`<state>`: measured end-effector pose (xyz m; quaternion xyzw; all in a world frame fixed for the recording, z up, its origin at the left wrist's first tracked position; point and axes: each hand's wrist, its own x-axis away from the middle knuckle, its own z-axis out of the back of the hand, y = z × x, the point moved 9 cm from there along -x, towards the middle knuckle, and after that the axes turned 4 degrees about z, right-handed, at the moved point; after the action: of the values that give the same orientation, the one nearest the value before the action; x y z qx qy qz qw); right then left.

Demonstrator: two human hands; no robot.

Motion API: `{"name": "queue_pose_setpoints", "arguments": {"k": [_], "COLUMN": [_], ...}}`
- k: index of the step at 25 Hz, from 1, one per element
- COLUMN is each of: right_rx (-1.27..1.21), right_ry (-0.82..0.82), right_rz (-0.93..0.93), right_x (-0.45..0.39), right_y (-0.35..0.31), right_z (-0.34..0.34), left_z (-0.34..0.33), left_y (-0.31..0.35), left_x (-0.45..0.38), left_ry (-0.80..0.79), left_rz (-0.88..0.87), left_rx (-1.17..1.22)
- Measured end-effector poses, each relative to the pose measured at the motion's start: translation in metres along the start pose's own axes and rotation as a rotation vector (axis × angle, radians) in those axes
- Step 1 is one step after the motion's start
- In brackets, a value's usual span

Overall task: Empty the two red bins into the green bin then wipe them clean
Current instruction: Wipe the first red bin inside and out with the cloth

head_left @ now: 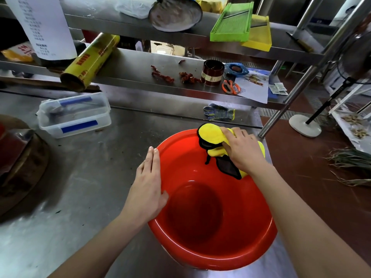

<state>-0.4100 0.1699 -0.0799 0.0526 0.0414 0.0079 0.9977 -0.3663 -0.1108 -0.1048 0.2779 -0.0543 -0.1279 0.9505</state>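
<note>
One red bin [210, 217], one yellow cloth [212, 135] gripped by right hand [243, 149], left hand [148, 187] flat on rim

On the steel middle shelf, centre right of the frame, a round dark-red lacquered tin [212, 72] carries a cream band printed with the Chinese character 茶. At the upper left, a white paper sheet [41, 25] hangs with rows of printed characters too blurred to read. Below it, a yellow cardboard roll box [91, 60] shows red printed lettering, also illegible. At the far left edge, a yellow packet [19, 53] bears red characters that cannot be made out.
</note>
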Motion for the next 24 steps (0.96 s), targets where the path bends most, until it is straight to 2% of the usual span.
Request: {"name": "queue_pose_setpoints", "arguments": {"k": [11, 17, 20, 24], "right_rx": [0.015, 0.043, 0.029, -0.068], "right_ry": [0.018, -0.031, -0.074, -0.076], "right_rz": [0.28, 0.324, 0.286, 0.13], "right_x": [-0.049, -0.042, -0.029, -0.002], "right_y": [-0.072, -0.059, -0.036, -0.003], "right_z": [0.006, 0.002, -0.004, 0.001], "left_z": [0.001, 0.006, 0.004, 0.003], "left_y": [-0.005, 0.001, 0.001, -0.001], "left_x": [-0.002, 0.0, -0.006, -0.009], "left_ry": [-0.021, 0.055, 0.055, 0.062], "left_rz": [0.03, 0.097, 0.054, 0.033], "left_rx": [-0.054, -0.062, -0.062, -0.068]}}
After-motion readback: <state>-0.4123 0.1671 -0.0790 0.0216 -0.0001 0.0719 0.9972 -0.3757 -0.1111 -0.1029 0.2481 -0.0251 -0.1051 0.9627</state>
